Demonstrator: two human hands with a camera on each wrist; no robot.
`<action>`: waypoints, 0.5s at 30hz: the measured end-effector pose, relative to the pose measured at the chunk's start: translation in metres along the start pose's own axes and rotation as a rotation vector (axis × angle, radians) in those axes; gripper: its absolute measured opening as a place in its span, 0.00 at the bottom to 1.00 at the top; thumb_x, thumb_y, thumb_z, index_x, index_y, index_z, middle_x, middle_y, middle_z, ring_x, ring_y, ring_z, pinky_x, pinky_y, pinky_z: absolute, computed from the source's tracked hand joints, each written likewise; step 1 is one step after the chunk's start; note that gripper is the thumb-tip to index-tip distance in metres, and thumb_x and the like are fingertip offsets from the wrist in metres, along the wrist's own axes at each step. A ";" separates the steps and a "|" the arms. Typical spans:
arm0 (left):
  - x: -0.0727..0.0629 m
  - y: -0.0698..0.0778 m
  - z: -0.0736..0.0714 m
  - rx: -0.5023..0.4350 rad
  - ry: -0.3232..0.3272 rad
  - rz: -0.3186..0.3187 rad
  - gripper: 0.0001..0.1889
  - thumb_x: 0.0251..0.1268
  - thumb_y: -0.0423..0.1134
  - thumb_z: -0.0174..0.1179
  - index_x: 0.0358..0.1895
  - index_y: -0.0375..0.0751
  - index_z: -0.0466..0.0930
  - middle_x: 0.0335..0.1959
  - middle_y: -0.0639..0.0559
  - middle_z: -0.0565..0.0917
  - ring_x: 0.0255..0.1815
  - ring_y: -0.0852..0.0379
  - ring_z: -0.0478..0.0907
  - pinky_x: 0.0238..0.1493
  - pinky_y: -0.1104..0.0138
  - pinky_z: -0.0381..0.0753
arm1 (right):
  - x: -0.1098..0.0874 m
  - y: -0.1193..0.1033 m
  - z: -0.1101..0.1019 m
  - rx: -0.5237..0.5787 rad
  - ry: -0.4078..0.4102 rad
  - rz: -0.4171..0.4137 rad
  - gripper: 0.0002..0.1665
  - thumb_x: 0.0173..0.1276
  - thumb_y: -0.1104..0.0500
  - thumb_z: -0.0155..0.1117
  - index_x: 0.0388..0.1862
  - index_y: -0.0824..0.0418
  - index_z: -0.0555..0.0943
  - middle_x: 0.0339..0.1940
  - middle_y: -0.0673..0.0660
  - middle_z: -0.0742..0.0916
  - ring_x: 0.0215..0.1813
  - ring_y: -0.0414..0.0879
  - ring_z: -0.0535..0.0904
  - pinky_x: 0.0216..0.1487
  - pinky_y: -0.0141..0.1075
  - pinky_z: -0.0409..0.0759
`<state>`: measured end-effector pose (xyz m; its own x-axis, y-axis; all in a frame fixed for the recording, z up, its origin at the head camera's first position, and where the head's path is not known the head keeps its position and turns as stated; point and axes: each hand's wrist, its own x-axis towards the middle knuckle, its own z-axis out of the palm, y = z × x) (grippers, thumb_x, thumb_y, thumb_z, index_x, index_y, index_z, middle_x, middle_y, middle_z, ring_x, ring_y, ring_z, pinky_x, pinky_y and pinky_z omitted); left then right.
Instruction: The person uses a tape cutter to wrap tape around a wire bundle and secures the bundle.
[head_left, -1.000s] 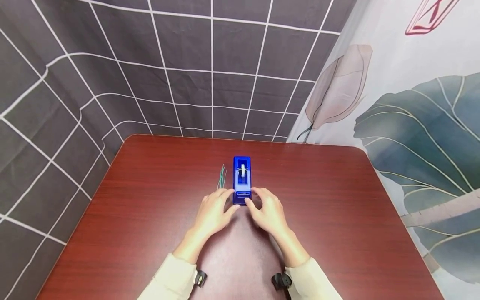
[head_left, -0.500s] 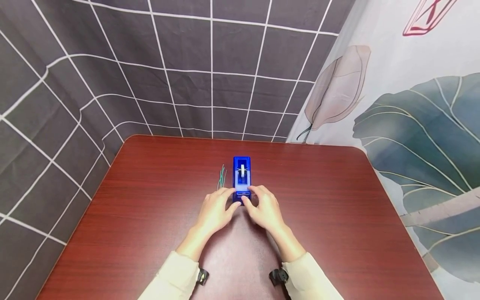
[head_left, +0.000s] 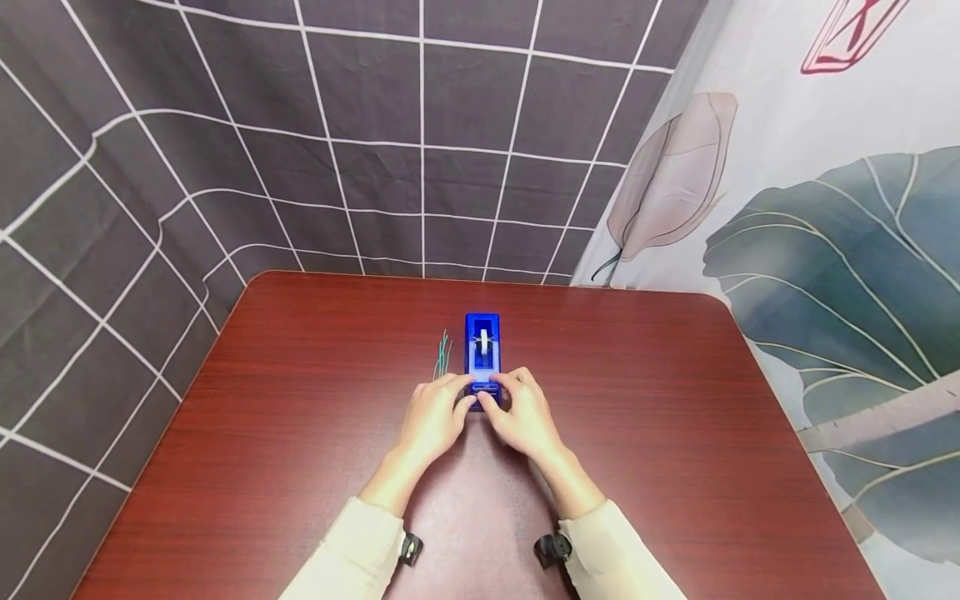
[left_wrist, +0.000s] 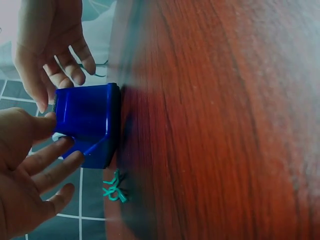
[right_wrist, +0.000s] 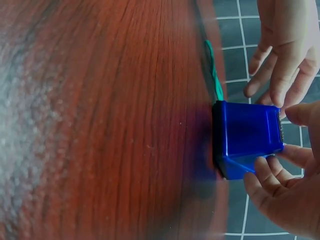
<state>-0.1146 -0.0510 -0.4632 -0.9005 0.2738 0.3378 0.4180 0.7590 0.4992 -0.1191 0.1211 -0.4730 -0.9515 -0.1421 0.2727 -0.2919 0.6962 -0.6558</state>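
Observation:
A blue tape dispenser [head_left: 474,367] stands on the table, its narrow roll of tape [head_left: 484,342] in the top opening. My left hand [head_left: 433,421] and right hand [head_left: 525,421] meet over its near end, thumbs on the near side of the serrated cutter [right_wrist: 281,127] and index fingers beyond it. In the left wrist view, the left thumb reaches the top edge of the dispenser [left_wrist: 85,110], with the other fingers spread beside it. The right fingers also lie loosely by the cutter. Whether either hand has the tape's end between its fingers is hidden.
Several green twist ties [head_left: 442,354] lie left of the dispenser, close to the left fingers. The reddish-brown wooden table [head_left: 637,400] ends at a dark gridded curtain [head_left: 375,167] behind, and a leaf-patterned curtain [head_left: 810,250] hangs at the right.
Both hands have drawn closer together over the near end of the dispenser; the right thumb and index finger have shifted left across the cutter. The dispenser and twist ties have stayed put.

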 end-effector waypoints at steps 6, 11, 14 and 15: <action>0.003 -0.002 0.001 0.002 0.009 0.001 0.15 0.68 0.38 0.66 0.54 0.36 0.85 0.44 0.46 0.88 0.46 0.48 0.86 0.52 0.50 0.79 | 0.003 -0.001 0.000 0.003 0.009 0.001 0.19 0.65 0.56 0.71 0.50 0.68 0.85 0.36 0.56 0.78 0.36 0.48 0.75 0.39 0.43 0.75; 0.004 -0.003 0.003 0.001 0.028 0.004 0.13 0.67 0.37 0.66 0.51 0.36 0.86 0.42 0.47 0.88 0.45 0.48 0.86 0.51 0.50 0.80 | 0.004 -0.002 0.001 0.031 0.012 0.002 0.18 0.65 0.57 0.71 0.49 0.68 0.86 0.35 0.57 0.78 0.36 0.48 0.75 0.39 0.42 0.75; 0.005 -0.004 0.004 -0.009 0.033 -0.006 0.12 0.67 0.37 0.67 0.49 0.37 0.87 0.41 0.47 0.88 0.44 0.48 0.86 0.51 0.51 0.80 | 0.003 -0.003 0.001 0.058 0.004 0.015 0.16 0.65 0.58 0.71 0.48 0.68 0.86 0.36 0.58 0.78 0.37 0.48 0.74 0.40 0.41 0.74; 0.005 -0.004 0.005 -0.013 0.035 -0.008 0.11 0.66 0.37 0.67 0.49 0.37 0.88 0.41 0.48 0.88 0.44 0.48 0.86 0.51 0.51 0.80 | 0.003 -0.003 0.002 0.066 0.002 0.021 0.16 0.65 0.59 0.71 0.47 0.68 0.86 0.36 0.58 0.78 0.37 0.48 0.74 0.40 0.40 0.74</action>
<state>-0.1213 -0.0501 -0.4677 -0.8993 0.2462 0.3615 0.4121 0.7537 0.5120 -0.1215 0.1177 -0.4715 -0.9573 -0.1265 0.2602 -0.2779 0.6513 -0.7061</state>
